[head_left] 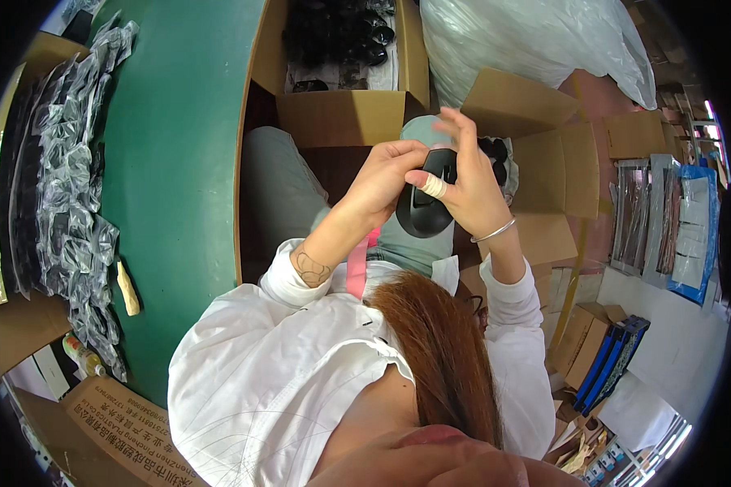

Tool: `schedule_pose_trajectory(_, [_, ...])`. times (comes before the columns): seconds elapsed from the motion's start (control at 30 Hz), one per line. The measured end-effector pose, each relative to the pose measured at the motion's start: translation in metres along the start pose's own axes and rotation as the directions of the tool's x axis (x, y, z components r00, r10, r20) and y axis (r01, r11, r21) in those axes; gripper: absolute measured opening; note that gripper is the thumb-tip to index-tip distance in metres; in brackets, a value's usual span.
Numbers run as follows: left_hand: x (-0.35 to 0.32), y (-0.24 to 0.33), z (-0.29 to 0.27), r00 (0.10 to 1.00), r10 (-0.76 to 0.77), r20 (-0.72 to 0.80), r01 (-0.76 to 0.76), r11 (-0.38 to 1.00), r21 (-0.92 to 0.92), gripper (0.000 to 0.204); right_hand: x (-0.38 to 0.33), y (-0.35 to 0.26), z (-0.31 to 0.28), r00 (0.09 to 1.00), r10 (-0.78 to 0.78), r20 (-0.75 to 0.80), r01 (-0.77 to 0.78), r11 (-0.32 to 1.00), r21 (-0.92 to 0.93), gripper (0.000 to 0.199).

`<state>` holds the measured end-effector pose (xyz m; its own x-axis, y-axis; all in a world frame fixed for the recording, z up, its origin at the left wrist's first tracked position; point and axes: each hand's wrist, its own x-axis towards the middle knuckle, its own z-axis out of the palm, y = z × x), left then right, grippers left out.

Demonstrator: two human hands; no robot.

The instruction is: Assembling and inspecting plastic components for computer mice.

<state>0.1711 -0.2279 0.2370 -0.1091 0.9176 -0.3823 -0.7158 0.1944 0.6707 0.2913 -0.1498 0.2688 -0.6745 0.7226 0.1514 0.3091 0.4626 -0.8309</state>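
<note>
A black computer mouse shell (pixel 424 217) with a narrow slot in its top is held up between my hands, over my lap. My right hand (pixel 481 199) grips it from the right, the tape-wrapped thumb lying across its top; the upper fingers are raised and slightly blurred. My left hand (pixel 375 183) has its fingertips pinched at the shell's upper left edge. Whether a smaller part sits between those fingertips is hidden.
A cardboard box (pixel 341 118) of black glossy parts stands ahead. At the right is another open carton (pixel 544 166) with wrapped black parts. The green table (pixel 179 162) on my left bears rows of plastic-wrapped black pieces (pixel 65 178). A large clear plastic bag (pixel 536 40) lies far right.
</note>
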Motion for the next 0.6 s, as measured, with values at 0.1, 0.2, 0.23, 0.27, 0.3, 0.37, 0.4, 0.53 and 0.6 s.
schedule_pose_trajectory(0.1, [0.005, -0.004, 0.003, 0.979, 0.19, -0.081, -0.187, 0.982, 0.035, 0.016, -0.005, -0.003, -0.004, 0.992, 0.12, 0.045, -0.123, 0.991, 0.053, 0.041])
schedule_pose_trajectory(0.2, [0.012, -0.008, -0.001, 0.823, 0.543, -0.167, -0.529, 0.84, 0.125, 0.022, -0.008, -0.013, -0.009, 0.999, 0.036, 0.013, -0.035, 0.997, -0.063, 0.036])
schedule_pose_trajectory(0.23, [0.012, -0.006, -0.001, 0.823, 0.545, -0.161, -0.53, 0.838, 0.126, 0.022, -0.012, -0.011, -0.008, 0.999, 0.034, 0.006, -0.034, 0.997, -0.064, 0.036])
schedule_pose_trajectory(0.27, [0.011, -0.002, 0.0, 0.854, 0.502, -0.134, -0.482, 0.862, 0.156, 0.023, -0.019, -0.004, -0.003, 0.992, -0.083, -0.092, 0.071, 0.988, -0.134, 0.033])
schedule_pose_trajectory(0.3, [0.008, 0.002, 0.001, 0.884, 0.455, -0.109, -0.431, 0.883, 0.187, 0.025, -0.027, 0.004, 0.002, 0.962, -0.203, -0.18, 0.163, 0.963, -0.214, 0.03])
schedule_pose_trajectory(0.37, [0.003, 0.009, 0.003, 0.934, 0.352, -0.064, -0.326, 0.911, 0.252, 0.028, -0.037, 0.013, 0.008, 0.84, -0.442, -0.314, 0.309, 0.866, -0.393, 0.025])
schedule_pose_trajectory(0.4, [-0.001, 0.012, 0.002, 0.934, 0.353, -0.062, -0.327, 0.91, 0.253, 0.028, -0.038, 0.011, 0.007, 0.839, -0.443, -0.316, 0.309, 0.866, -0.393, 0.025])
schedule_pose_trajectory(0.53, [-0.012, 0.024, 0.002, 0.967, 0.121, 0.224, -0.143, 0.986, 0.084, 0.029, -0.036, -0.003, -0.001, 0.633, -0.773, 0.04, 0.587, 0.446, -0.675, 0.024])
schedule_pose_trajectory(0.6, [-0.017, 0.02, 0.006, 0.962, 0.173, 0.21, -0.199, 0.974, 0.108, 0.03, -0.04, 0.004, 0.005, 0.605, -0.796, -0.01, 0.592, 0.459, -0.662, 0.024])
